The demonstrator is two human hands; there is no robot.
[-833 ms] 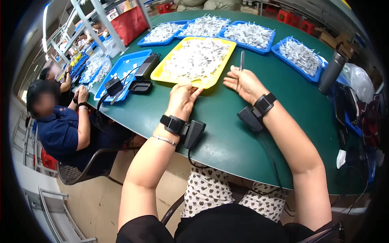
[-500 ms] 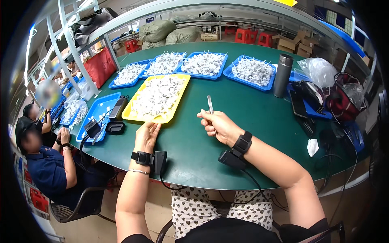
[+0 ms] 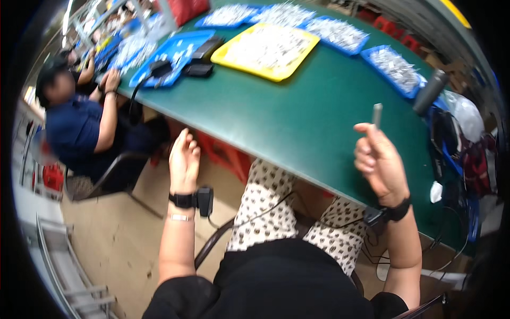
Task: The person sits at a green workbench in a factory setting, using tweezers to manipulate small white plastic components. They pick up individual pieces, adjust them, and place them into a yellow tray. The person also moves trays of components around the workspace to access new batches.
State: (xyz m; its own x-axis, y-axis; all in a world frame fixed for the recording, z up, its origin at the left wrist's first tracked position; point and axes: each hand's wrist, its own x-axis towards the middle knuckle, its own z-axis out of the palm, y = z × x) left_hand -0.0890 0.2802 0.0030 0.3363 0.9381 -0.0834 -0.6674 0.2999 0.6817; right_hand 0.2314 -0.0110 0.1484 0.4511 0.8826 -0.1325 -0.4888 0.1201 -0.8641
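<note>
My right hand [image 3: 378,162] pinches a thin grey rod [image 3: 376,115] between thumb and fingers, upright, raised above the green table [image 3: 297,122] near its front edge. My left hand [image 3: 184,159] is empty, fingers loosely apart, off the table's edge over the floor, touching nothing. A yellow tray [image 3: 268,50] of small pale parts sits farther back, with blue trays [image 3: 175,50] beside it. Another person [image 3: 74,127] sits at the table's left.

Two hands raised, apart

The left hand [image 3: 184,158] is open, fingers together and pointing up, holding nothing. The right hand [image 3: 378,162] is half curled, thumb and fingertips pinched together. Both forearms rise from the lower edge; each wrist carries a black band.
</note>
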